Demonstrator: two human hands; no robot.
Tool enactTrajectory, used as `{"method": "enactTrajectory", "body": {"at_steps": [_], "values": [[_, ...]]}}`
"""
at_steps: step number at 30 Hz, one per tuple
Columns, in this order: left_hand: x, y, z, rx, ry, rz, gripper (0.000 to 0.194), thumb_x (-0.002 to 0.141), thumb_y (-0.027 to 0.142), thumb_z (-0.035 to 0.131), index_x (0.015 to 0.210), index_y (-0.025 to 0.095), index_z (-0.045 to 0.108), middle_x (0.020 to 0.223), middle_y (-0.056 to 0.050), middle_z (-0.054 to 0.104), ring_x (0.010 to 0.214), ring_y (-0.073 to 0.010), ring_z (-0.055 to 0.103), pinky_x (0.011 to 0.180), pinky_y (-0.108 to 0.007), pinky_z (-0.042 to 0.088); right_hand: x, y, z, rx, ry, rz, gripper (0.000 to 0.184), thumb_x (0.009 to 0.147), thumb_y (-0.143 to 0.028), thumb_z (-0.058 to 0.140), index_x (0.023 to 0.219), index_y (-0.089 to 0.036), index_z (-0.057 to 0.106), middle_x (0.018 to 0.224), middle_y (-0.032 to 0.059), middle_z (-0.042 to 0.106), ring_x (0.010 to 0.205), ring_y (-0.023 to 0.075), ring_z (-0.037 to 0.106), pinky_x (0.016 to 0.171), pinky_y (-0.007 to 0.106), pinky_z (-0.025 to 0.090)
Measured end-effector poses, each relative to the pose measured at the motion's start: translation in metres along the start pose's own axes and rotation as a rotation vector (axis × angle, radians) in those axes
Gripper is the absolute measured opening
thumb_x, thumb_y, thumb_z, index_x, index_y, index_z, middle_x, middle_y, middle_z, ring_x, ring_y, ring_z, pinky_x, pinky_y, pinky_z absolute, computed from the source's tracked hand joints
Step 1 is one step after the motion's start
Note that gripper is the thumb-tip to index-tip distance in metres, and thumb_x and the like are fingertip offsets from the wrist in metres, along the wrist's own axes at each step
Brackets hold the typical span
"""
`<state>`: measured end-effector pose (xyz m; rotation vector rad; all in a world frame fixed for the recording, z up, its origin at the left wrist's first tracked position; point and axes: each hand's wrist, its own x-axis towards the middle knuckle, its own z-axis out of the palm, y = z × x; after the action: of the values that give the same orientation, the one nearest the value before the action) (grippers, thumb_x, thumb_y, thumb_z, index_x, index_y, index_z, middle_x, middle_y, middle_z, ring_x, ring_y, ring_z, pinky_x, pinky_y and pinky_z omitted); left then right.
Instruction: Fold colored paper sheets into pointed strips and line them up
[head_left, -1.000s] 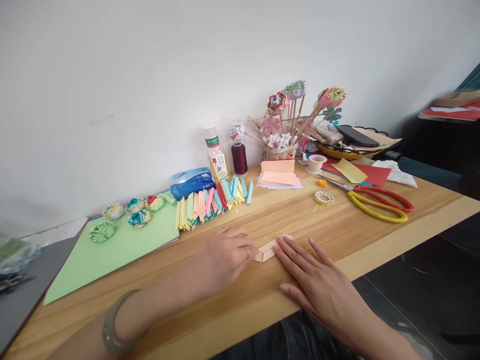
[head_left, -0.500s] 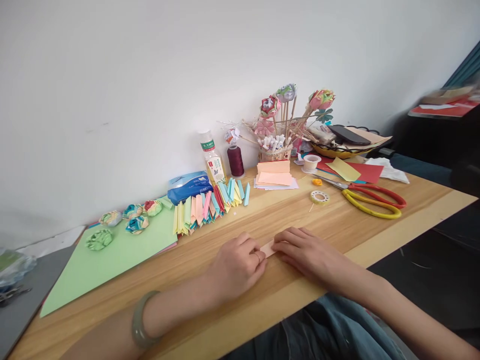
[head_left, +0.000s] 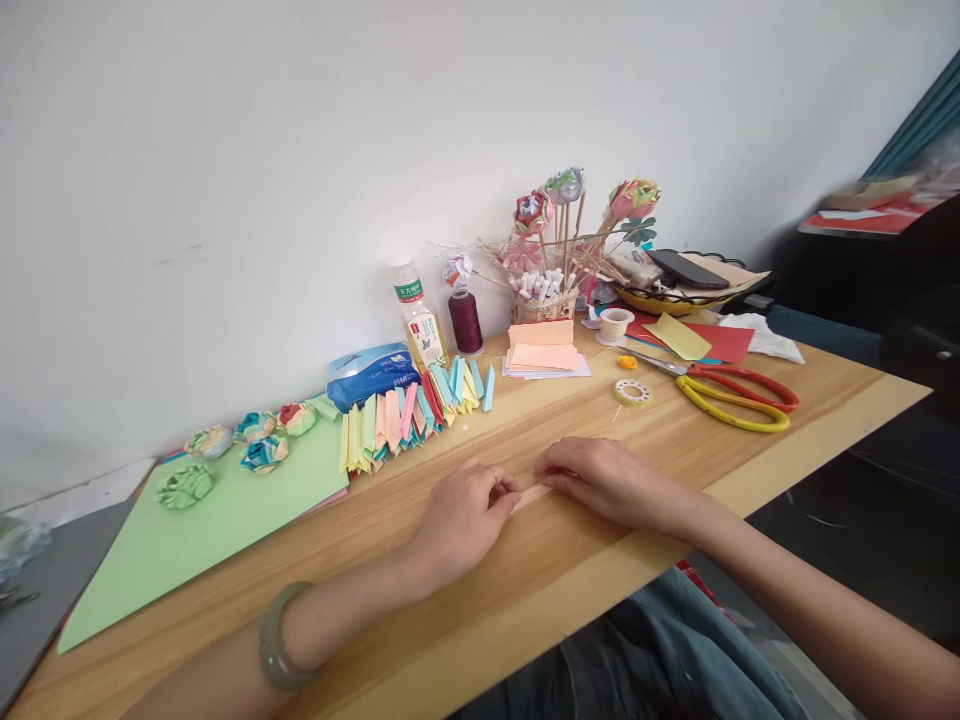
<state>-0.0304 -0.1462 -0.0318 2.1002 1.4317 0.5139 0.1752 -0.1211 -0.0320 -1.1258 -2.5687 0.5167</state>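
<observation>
A narrow pale pink strip of folded paper (head_left: pixel 531 494) lies on the wooden table between my two hands, mostly covered by them. My left hand (head_left: pixel 469 515), with a ring on one finger, pinches the strip's left end. Its right end is under the curled fingers of my right hand (head_left: pixel 600 480), thumb close to the fingertips. Beyond them stand several folded paper pieces (head_left: pixel 397 415) in a row, in yellow, pink, blue and red. A stack of peach paper slips (head_left: pixel 544 350) lies farther back.
Red-and-yellow-handled scissors (head_left: pixel 739 395) and a tape roll (head_left: pixel 632 392) lie to the right. At left, paper flowers (head_left: pixel 262 453) rest on green sheets (head_left: pixel 225 540). A bottle (head_left: pixel 421 320), a thread spool (head_left: pixel 466 322) and a basket of paper flowers (head_left: pixel 546 295) stand by the wall.
My right hand's fingers have drawn in from lying flatter to more curled, and its wrist is raised. My left fingers have curled around the strip's end. The view has shifted slightly.
</observation>
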Motion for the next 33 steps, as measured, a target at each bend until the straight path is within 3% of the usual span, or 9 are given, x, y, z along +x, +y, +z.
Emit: {"method": "enactTrajectory", "body": {"at_steps": [3, 11, 16, 20, 27, 33], "values": [[0.001, 0.000, 0.002, 0.038, 0.003, -0.013, 0.012, 0.082, 0.016, 0.053, 0.079, 0.020, 0.063, 0.081, -0.001, 0.063, 0.081, -0.0187, 0.058, 0.071, -0.030, 0.041, 0.001, 0.001, 0.003, 0.019, 0.029, 0.061, 0.011, 0.086, -0.014, 0.047, 0.087, -0.019, 0.056, 0.081, 0.0033, 0.063, 0.072, 0.0177, 0.057, 0.063, 0.027, 0.039], [0.003, -0.003, 0.003, 0.222, 0.031, 0.051, 0.009, 0.082, 0.016, 0.056, 0.075, 0.020, 0.060, 0.068, 0.002, 0.060, 0.077, -0.0196, 0.053, 0.074, -0.035, 0.039, 0.004, 0.001, 0.006, 0.048, 0.022, -0.011, 0.012, 0.089, -0.014, 0.042, 0.082, -0.019, 0.050, 0.084, 0.0038, 0.057, 0.075, 0.0152, 0.054, 0.068, 0.026, 0.042], [0.002, -0.011, 0.005, 0.283, 0.067, 0.390, 0.019, 0.091, 0.015, 0.048, 0.103, 0.020, 0.062, 0.097, -0.002, 0.063, 0.090, -0.0189, 0.050, 0.080, -0.033, 0.042, 0.005, -0.002, 0.009, 0.021, 0.052, 0.030, 0.007, 0.087, -0.016, 0.048, 0.081, -0.017, 0.052, 0.083, 0.0050, 0.057, 0.074, 0.0170, 0.053, 0.067, 0.028, 0.041], [0.001, -0.018, 0.009, 0.457, 0.132, 0.565, 0.024, 0.096, 0.021, 0.041, 0.103, 0.020, 0.064, 0.093, -0.002, 0.064, 0.086, -0.0186, 0.048, 0.077, -0.033, 0.042, 0.007, -0.002, 0.014, 0.008, 0.085, 0.081, 0.007, 0.086, -0.017, 0.051, 0.079, -0.017, 0.052, 0.082, 0.0050, 0.058, 0.072, 0.0171, 0.053, 0.065, 0.028, 0.040], [-0.001, -0.018, 0.009, 0.624, 0.159, 0.614, 0.023, 0.097, 0.023, 0.041, 0.101, 0.022, 0.064, 0.092, -0.002, 0.063, 0.087, -0.0179, 0.049, 0.073, -0.033, 0.038, 0.006, -0.001, 0.021, -0.005, 0.136, 0.164, 0.010, 0.083, -0.015, 0.055, 0.074, -0.018, 0.053, 0.078, 0.0021, 0.059, 0.070, 0.0154, 0.053, 0.066, 0.027, 0.037], [-0.001, -0.018, 0.007, 0.647, 0.150, 0.616, 0.021, 0.096, 0.021, 0.044, 0.102, 0.023, 0.063, 0.090, -0.002, 0.060, 0.087, -0.0185, 0.047, 0.071, -0.032, 0.036, 0.000, 0.001, 0.021, -0.055, 0.204, 0.256, 0.012, 0.083, -0.024, 0.056, 0.073, -0.019, 0.055, 0.082, 0.0047, 0.059, 0.082, 0.0223, 0.052, 0.072, 0.034, 0.034]]}}
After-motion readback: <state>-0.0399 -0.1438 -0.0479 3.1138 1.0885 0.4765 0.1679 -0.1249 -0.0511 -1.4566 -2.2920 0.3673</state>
